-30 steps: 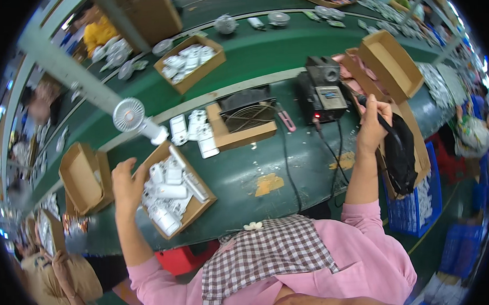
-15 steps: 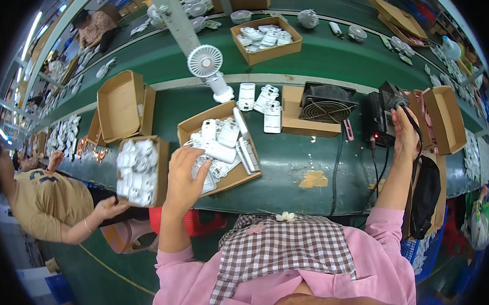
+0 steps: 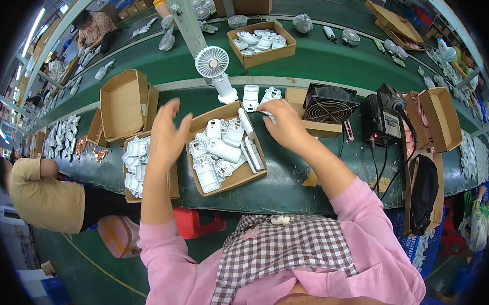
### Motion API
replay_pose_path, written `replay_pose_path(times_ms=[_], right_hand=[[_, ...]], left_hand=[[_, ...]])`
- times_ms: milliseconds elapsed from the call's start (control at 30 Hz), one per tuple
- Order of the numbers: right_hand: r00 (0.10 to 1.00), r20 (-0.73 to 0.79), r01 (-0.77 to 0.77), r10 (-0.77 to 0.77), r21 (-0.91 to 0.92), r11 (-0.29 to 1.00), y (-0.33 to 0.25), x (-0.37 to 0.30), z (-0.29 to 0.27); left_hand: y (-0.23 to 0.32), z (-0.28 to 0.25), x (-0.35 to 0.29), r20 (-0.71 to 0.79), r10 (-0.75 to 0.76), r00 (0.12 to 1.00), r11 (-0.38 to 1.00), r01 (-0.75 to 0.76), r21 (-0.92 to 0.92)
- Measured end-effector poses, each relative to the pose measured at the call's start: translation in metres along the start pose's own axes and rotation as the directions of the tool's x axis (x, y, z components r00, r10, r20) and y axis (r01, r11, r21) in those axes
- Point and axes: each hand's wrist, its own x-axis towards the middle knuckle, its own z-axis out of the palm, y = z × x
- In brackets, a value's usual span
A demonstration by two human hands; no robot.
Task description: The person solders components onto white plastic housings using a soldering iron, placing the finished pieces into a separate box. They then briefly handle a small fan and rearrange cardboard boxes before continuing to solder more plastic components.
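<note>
My left hand (image 3: 166, 131) is raised with fingers spread and nothing in it, between two cardboard boxes of white plastic parts. My right hand (image 3: 284, 123) pinches a white plastic casing (image 3: 268, 116), mostly hidden by the fingers, just right of the middle box (image 3: 239, 181). In that box lie several white casings (image 3: 224, 150) in a loose pile. Beyond my right hand, another white casing (image 3: 250, 98) lies flat on the bench, with a further one (image 3: 271, 94) beside it. A white handheld fan (image 3: 212, 62) stands upright behind the middle box.
A second box of white parts (image 3: 137, 161) sits left, partly behind my left forearm. Empty-looking cardboard boxes (image 3: 124, 106) stand behind it. To the right are a black cooling fan (image 3: 329, 103) and a black corded device (image 3: 381, 122) with a red light. A co-worker (image 3: 47, 194) is at far left.
My right hand has left the black device and come left to a casing. My left hand has lifted off the middle box. The co-worker's hand has let go of the left box.
</note>
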Motion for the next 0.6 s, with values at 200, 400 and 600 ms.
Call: replay_pose_path(times_ms=[200,400,600], right_hand=[[0.974,0.174,-0.064,0.146,-0.404,0.912,0.023,0.058,0.058],[0.892,0.359,-0.048,0.273,-0.526,0.849,0.042,0.077,0.067],[0.869,0.409,-0.112,0.280,-0.387,0.915,0.055,0.084,0.072]], left_hand=[[-0.039,0.055,0.100,0.145,-0.239,0.960,0.940,0.266,-0.214],[-0.024,0.091,0.129,0.202,-0.304,0.931,0.827,0.363,-0.428],[-0.037,0.108,0.139,0.102,-0.297,0.949,0.797,0.306,-0.521]])
